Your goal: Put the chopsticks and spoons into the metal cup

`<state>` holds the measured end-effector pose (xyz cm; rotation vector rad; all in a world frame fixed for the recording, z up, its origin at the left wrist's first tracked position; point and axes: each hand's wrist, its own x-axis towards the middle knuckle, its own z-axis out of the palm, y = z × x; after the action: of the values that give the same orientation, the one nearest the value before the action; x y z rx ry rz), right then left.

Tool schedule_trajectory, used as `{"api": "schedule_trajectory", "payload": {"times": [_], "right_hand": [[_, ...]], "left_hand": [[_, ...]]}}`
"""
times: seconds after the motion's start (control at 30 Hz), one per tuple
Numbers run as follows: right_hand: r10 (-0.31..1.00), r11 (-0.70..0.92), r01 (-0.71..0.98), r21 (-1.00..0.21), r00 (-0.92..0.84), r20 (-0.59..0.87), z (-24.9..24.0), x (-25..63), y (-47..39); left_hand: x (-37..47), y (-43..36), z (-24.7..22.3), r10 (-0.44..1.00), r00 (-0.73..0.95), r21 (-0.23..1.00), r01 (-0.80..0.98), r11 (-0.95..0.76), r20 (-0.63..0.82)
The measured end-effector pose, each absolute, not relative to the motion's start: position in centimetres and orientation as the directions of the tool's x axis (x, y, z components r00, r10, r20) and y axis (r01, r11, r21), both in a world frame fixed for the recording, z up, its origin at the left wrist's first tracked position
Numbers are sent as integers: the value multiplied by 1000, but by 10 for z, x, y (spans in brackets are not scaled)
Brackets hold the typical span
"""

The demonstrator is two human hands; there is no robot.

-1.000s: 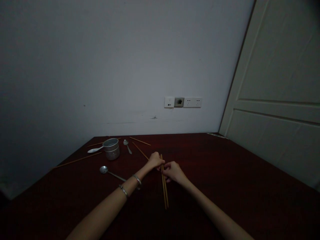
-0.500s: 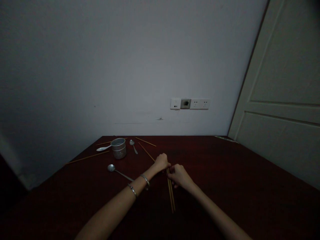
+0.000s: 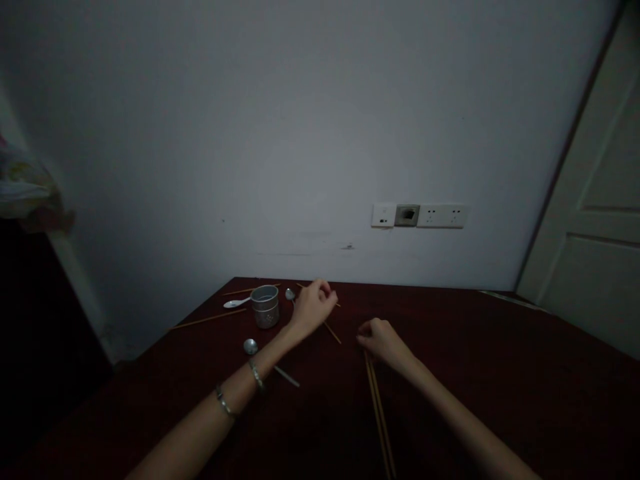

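Note:
My left hand (image 3: 314,303) is raised over the back middle of the table, above a chopstick (image 3: 333,333) lying aslant and partly hidden by it. Its thumb and fingers curve towards each other with a gap between them, and nothing shows in them. My right hand (image 3: 377,339) is closed at the upper ends of a pair of chopsticks (image 3: 379,413), which run side by side towards the front edge of the view. A long metal spoon (image 3: 251,347) lies partly under my left forearm.
On the dark red table (image 3: 450,373), a metal cup (image 3: 265,307) stands at the back left. Near it lie a white spoon (image 3: 236,303), a small metal spoon (image 3: 290,294) and more chopsticks (image 3: 210,319). Behind is a wall with sockets (image 3: 440,216).
My left hand has left the chopstick pair and my right hand, moving back and left with its fingers loosened. The view has turned to the left.

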<state>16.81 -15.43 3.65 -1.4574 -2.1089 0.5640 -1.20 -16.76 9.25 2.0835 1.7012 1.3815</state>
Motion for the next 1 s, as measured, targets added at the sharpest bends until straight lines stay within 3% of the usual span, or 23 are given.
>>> {"api": "schedule_trajectory", "payload": {"times": [0.13, 0.23, 0.3, 0.37, 0.43, 0.5, 0.57, 0.7, 1.0], "right_hand": [[896, 443, 725, -527, -372, 241, 37, 139, -126], [896, 444, 756, -481, -370, 245, 32, 115, -108], [901, 432, 793, -428, -370, 225, 29, 100, -97], [903, 430, 826, -364, -381, 201, 25, 86, -88], [904, 427, 846, -318, -388, 183, 22, 74, -79], [905, 425, 857, -292, -391, 169, 18, 64, -73], [903, 428, 859, -280, -396, 164, 16, 57, -69], [898, 439, 866, -241, -410, 163, 14, 49, -68], [895, 443, 873, -204, -419, 151, 6, 46, -73]], "left_hand": [[-103, -165, 141, 582, -327, 598, 714, -365, 745], [-181, -158, 149, 392, -477, 590, 769, -246, 786], [-229, -153, 139, 352, -533, 598, 794, -106, 770], [-270, -151, 120, 433, -538, 571, 818, 63, 723], [-300, -151, 94, 627, -504, 488, 845, 217, 594], [-320, -152, 67, 810, -408, 363, 895, 261, 422], [-332, -152, 43, 924, -251, 244, 952, 183, 288], [-345, -148, 12, 983, -68, 102, 993, 51, 173], [-342, -152, 9, 995, -13, 25, 1000, 10, 102]]}}
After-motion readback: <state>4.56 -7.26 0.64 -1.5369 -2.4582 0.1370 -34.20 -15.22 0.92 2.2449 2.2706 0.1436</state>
